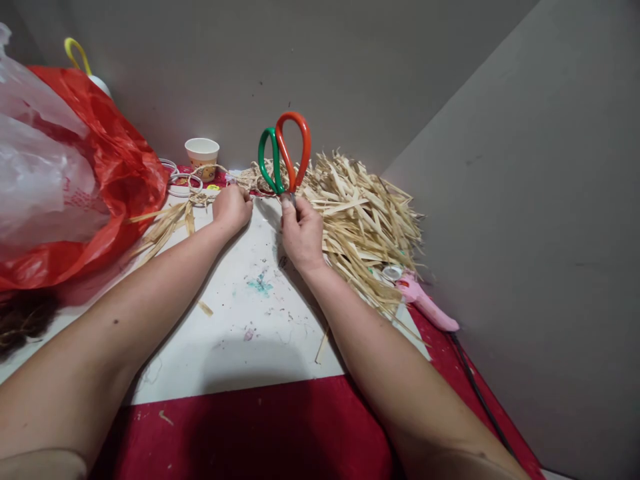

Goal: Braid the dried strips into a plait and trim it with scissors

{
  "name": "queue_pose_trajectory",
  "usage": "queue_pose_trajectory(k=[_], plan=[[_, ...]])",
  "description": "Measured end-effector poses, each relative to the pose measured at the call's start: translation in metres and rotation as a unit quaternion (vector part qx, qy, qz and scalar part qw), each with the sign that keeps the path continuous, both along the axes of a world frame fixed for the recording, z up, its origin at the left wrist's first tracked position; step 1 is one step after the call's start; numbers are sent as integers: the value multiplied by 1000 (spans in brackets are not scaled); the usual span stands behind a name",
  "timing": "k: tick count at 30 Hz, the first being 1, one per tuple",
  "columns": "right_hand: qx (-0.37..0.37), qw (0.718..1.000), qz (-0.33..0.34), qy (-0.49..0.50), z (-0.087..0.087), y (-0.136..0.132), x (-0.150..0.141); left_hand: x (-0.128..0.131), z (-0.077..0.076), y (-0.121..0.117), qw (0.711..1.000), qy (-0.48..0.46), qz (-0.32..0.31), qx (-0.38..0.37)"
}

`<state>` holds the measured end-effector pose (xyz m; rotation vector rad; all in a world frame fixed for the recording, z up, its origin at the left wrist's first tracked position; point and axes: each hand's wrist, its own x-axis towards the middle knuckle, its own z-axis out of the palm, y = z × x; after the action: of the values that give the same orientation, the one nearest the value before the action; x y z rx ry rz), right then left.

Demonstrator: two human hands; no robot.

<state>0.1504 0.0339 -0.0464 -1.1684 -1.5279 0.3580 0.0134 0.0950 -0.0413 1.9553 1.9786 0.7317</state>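
Observation:
My right hand (303,233) grips a pair of scissors (301,153) low down around the blades. Their orange and green handles point upward. My left hand (232,211) is closed near the back of the white board (235,333); its fingertips face away, so what they hold is hidden. Just left of it lie white rings (179,185) and twisted cord (201,198). A thick bundle of dry, straw-coloured strips (365,207) spreads out to the right of my right hand. More loose strips (163,230) lie beside my left forearm.
A paper cup (203,157) stands by the back wall. Red and clear plastic bags (115,147) bulge at the left. A pink glue gun (427,303) with a black cable rests at the right edge of the red tabletop (260,427). Grey walls close in the back and right.

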Motion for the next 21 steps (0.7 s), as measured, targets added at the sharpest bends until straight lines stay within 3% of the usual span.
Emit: queue_pose_trajectory(k=[5,10,14,19,21], plan=[[-59,997,10,-50,-3,2,1,0,0,0,1000,5,3,12],[3,1000,-13,-8,0,1,1,0,0,0,1000,13,7,11],[-63,996,2,-64,-1,2,2,0,0,-1,1000,7,2,15],[14,1000,-21,-16,2,0,1,0,0,0,1000,14,2,11],[-1,999,-16,-30,1,0,1,0,0,-1,1000,11,0,14]])
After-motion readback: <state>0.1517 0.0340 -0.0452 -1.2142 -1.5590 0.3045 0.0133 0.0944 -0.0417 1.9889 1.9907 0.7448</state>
